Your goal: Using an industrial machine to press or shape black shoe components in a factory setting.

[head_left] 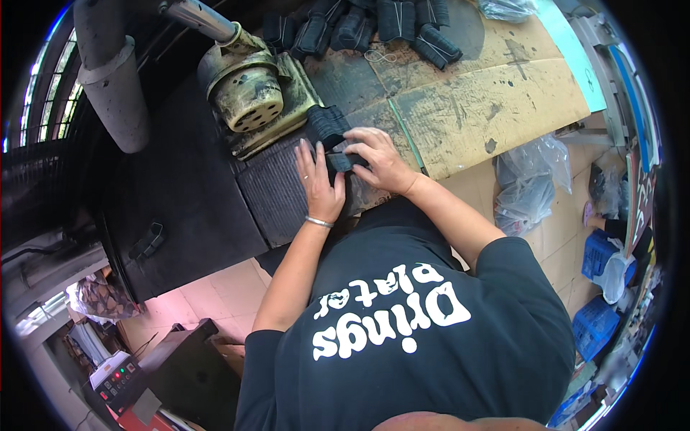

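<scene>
Both my hands are at a stack of small dark pieces [341, 162] on the table's near edge. My left hand [320, 183] lies along its left side with the fingers stretched out and the thumb apart. From the right, my right hand [383, 159] curls its fingers and thumb around the stack's right end. Just beyond my fingertips rests a row of black ribbed pieces [327, 123] pressed side by side. What exactly the pieces are I cannot make out.
A yellowish machine [249, 93] with a holed round housing stands behind my left hand. Several tied black bundles [397, 21] lie at the back near a loose pale band [379, 57]. Stained cardboard [474, 108] covers the right side. Plastic bags [528, 183] are on the floor.
</scene>
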A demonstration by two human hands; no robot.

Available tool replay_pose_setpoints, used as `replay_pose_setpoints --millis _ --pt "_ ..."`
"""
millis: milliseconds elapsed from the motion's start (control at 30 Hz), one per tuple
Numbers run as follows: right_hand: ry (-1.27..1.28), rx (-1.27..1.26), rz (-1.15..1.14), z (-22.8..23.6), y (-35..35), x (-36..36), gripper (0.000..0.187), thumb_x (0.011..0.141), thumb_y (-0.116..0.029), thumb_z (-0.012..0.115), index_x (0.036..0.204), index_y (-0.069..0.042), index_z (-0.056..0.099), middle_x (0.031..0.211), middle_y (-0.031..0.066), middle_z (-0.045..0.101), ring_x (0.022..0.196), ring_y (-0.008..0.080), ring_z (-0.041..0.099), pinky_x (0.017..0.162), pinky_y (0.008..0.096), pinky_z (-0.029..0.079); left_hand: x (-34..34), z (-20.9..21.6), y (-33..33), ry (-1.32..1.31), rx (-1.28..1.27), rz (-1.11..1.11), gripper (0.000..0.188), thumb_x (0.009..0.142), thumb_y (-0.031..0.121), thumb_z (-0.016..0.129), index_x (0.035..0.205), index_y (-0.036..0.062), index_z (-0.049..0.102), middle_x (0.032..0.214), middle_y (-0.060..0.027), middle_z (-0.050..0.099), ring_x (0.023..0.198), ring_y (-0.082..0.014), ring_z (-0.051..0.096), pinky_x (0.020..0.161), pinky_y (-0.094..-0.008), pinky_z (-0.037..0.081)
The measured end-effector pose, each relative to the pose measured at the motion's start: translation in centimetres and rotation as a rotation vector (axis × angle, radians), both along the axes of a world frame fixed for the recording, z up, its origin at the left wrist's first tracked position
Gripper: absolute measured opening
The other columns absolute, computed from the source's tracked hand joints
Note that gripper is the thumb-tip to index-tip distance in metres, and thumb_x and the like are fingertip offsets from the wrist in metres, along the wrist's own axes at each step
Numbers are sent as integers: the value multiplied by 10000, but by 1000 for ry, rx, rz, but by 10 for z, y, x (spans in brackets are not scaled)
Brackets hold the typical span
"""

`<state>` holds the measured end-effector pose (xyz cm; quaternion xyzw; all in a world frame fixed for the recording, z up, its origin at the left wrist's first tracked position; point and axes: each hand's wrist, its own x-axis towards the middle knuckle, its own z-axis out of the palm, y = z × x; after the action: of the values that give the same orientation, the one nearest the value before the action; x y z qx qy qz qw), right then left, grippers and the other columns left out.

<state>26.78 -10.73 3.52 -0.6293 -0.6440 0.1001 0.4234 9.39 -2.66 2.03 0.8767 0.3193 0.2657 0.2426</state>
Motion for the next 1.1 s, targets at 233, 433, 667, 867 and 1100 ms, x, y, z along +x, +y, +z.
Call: replay_pose_setpoints --millis 233,433,667,867,1100 --pt "220 -68 291 3 23 -60 415 770 -14 677 1173 -54 584 1179 110 637 1120 305 591 984 409 430 -79 27 -8 -26 -71 151 453 813 9 651 1256 34 559 1284 -176 588 1289 -358 486 1088 -430 353" --pt "109 -85 467 -15 61 -95 413 804 -62 673 1206 -56 576 1181 113 633 1140 317 581 985 443 432 -112 -2 1 31 44 273 595 806 14 626 1369 -65 450 1216 -225 555 1189 -404 490 1055 -464 365" --pt "-91 -206 353 -21 49 -122 685 850 -22 533 1481 41 274 1518 240 328 1427 392 295 1162 521 241 -100 -17 -14 85 25 406 624 837 -10 521 1428 -96 338 1439 -267 406 1383 -444 324 1152 -494 257" --pt "-104 -194 298 -22 49 -124 670 830 -53 554 1451 49 325 1482 238 384 1398 386 340 1153 520 255 -97 -16 -12 105 -18 439 623 846 0 515 1437 -69 332 1456 -246 402 1408 -419 309 1163 -528 215" --pt "-61 -236 348 -11 58 -109 642 846 -62 551 1452 20 354 1411 237 473 1346 376 418 1130 543 281 -121 -20 -1 -38 -48 337 423 818 40 620 1239 49 572 1262 -138 594 1298 -340 469 1136 -524 255"
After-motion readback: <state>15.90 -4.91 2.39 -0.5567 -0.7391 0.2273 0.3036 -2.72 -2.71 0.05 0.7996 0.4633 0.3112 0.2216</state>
